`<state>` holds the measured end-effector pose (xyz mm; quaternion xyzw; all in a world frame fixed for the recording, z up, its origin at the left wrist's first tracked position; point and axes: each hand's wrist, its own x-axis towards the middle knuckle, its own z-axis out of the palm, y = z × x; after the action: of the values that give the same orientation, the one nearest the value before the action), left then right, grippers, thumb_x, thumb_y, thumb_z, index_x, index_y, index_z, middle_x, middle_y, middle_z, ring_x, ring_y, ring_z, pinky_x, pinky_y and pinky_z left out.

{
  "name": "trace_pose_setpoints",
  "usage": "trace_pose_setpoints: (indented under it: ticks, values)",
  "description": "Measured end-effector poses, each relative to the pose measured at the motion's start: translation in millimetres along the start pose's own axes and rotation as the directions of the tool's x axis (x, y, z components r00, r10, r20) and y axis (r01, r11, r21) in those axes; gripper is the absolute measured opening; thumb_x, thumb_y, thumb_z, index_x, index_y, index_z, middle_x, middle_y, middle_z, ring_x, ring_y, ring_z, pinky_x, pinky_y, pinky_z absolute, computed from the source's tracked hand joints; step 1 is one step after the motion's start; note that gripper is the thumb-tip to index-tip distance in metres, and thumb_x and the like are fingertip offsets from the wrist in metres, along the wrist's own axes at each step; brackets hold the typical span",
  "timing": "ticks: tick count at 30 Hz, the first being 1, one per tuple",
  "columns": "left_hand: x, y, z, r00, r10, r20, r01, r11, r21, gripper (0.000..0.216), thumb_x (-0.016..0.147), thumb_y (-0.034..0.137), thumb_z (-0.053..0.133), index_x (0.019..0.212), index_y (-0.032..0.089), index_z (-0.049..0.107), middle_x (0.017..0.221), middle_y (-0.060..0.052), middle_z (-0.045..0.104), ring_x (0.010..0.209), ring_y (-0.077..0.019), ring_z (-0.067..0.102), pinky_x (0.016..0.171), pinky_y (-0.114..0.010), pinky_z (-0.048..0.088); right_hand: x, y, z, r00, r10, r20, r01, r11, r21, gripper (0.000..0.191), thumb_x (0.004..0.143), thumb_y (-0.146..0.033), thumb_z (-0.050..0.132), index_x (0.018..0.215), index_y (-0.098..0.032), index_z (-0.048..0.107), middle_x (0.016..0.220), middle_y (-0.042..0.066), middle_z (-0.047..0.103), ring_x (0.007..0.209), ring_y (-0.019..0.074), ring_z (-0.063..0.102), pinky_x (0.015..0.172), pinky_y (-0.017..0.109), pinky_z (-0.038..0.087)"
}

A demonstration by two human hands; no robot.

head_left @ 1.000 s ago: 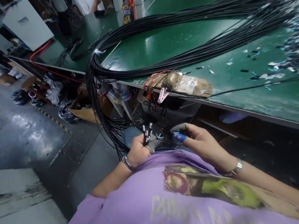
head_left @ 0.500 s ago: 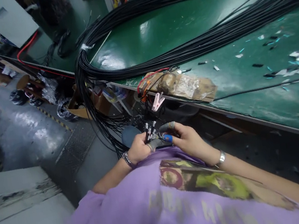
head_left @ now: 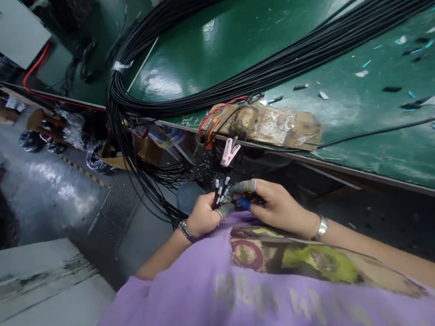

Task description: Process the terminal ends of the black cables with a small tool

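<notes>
the green table fills the upper right of the view, and a thick bundle of black cables lies across it in a long loop, then spills over the near edge and hangs down toward the person's lap. draped that way, the table seems to carry the weight, so only the loose ends need holding. on the table edge sits a worn taped cardboard pad with red and black wires on it, and a pink clip dangles just below. small scraps of cut plastic litter the table to the right.

low in the middle, just above the purple shirt, the left hand is closed around a bunch of cable ends, whose pale tips fan upward out of the fist. the right hand, wearing finger covers, has thumb and forefinger pressed together on one of those ends, right beside the left hand; what exactly it pinches is too small to tell.

the hanging cables crowd the space left of the hands, above boxes on the floor.
</notes>
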<state>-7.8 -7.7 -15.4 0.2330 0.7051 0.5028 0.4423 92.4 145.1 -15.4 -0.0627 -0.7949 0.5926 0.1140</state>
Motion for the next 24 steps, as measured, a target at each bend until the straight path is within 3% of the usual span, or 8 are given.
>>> trace_pose_setpoints:
  ticks: [2, 4, 8, 10, 13, 17, 20, 24]
  values:
    - [0, 2, 1, 1.000, 0.022, 0.018, -0.021, 1.000, -0.017, 0.041, 0.062, 0.045, 0.074, 0.055, 0.014, 0.050, 0.045, 0.005, 0.048, 0.043, -0.0044, 0.039, 0.045, -0.017, 0.035, 5, 1, 4, 0.973, 0.231, 0.018, -0.229, 0.952, 0.203, 0.005, 0.070, -0.022, 0.062, 0.075, -0.021, 0.060, 0.070, 0.001, 0.063, 0.062, 0.0139, 0.055, 0.058, 0.028, 0.047]
    - [0, 4, 2, 0.999, 0.031, 0.040, -0.030, 0.999, -0.030, 0.040, 0.063, 0.044, 0.074, 0.055, 0.014, 0.050, 0.046, 0.005, 0.047, 0.046, -0.0050, 0.039, 0.047, -0.018, 0.036, 9, 5, 8, 0.880, 0.462, 0.110, -0.462, 0.780, 0.422, 0.017, 0.063, -0.029, 0.070, 0.069, -0.020, 0.057, 0.058, -0.003, 0.054, 0.050, 0.0097, 0.045, 0.044, 0.023, 0.037]
    - [1, 4, 4, 0.998, 0.011, 0.057, -0.009, 0.999, -0.035, 0.039, 0.064, 0.044, 0.074, 0.055, 0.013, 0.050, 0.047, 0.004, 0.046, 0.048, -0.0056, 0.040, 0.049, -0.019, 0.036, 11, 13, 12, 0.737, 0.614, 0.284, -0.633, 0.480, 0.607, 0.032, 0.049, -0.032, 0.078, 0.063, -0.019, 0.053, 0.050, -0.007, 0.043, 0.042, 0.0047, 0.031, 0.037, 0.019, 0.020]
    - [2, 3, 3, 0.999, 0.000, 0.045, 0.001, 1.000, -0.031, 0.039, 0.065, 0.044, 0.073, 0.056, 0.014, 0.050, 0.047, 0.004, 0.047, 0.047, -0.0054, 0.039, 0.048, -0.019, 0.035, 11, 15, 12, 0.762, 0.602, 0.238, -0.595, 0.508, 0.622, 0.033, 0.049, -0.031, 0.079, 0.065, -0.019, 0.053, 0.052, -0.006, 0.046, 0.044, 0.0049, 0.033, 0.038, 0.019, 0.022]
    - [5, 1, 2, 1.000, 0.019, 0.015, -0.019, 1.000, -0.016, 0.038, 0.065, 0.043, 0.073, 0.058, 0.014, 0.050, 0.048, 0.005, 0.047, 0.047, -0.0052, 0.038, 0.048, -0.018, 0.035, 9, 16, 8, 0.869, 0.486, 0.090, -0.455, 0.714, 0.532, 0.025, 0.057, -0.030, 0.074, 0.070, -0.019, 0.055, 0.060, -0.004, 0.053, 0.050, 0.0081, 0.042, 0.045, 0.021, 0.034]
    - [8, -2, 2, 0.998, 0.055, -0.035, -0.055, 0.998, 0.028, 0.038, 0.067, 0.043, 0.071, 0.056, 0.015, 0.048, 0.049, 0.005, 0.044, 0.049, -0.0053, 0.037, 0.049, -0.019, 0.033, 4, 14, -2, 0.988, 0.144, -0.058, -0.137, 0.984, 0.111, 0.009, 0.068, -0.020, 0.060, 0.076, -0.021, 0.059, 0.072, 0.001, 0.062, 0.067, 0.0156, 0.054, 0.063, 0.029, 0.045]
    - [10, -4, 3, 0.993, 0.086, -0.085, -0.082, 0.995, 0.056, 0.036, 0.068, 0.042, 0.069, 0.057, 0.015, 0.048, 0.050, 0.005, 0.044, 0.051, -0.0059, 0.037, 0.051, -0.019, 0.034, -1, 11, -8, 0.998, -0.068, -0.010, 0.064, 0.974, -0.219, 0.017, 0.062, -0.009, 0.053, 0.073, -0.021, 0.059, 0.071, 0.003, 0.061, 0.071, 0.0183, 0.055, 0.066, 0.031, 0.045]
    - [11, -6, 5, 0.983, 0.138, -0.121, -0.130, 0.989, 0.075, 0.025, 0.071, 0.035, 0.064, 0.062, 0.015, 0.051, 0.053, 0.005, 0.046, 0.052, -0.0068, 0.039, 0.054, -0.020, 0.037, -3, 8, -10, 0.998, -0.063, -0.031, 0.048, 0.935, -0.351, 0.019, 0.064, -0.009, 0.048, 0.075, -0.021, 0.057, 0.069, 0.003, 0.060, 0.066, 0.0172, 0.055, 0.062, 0.029, 0.045]
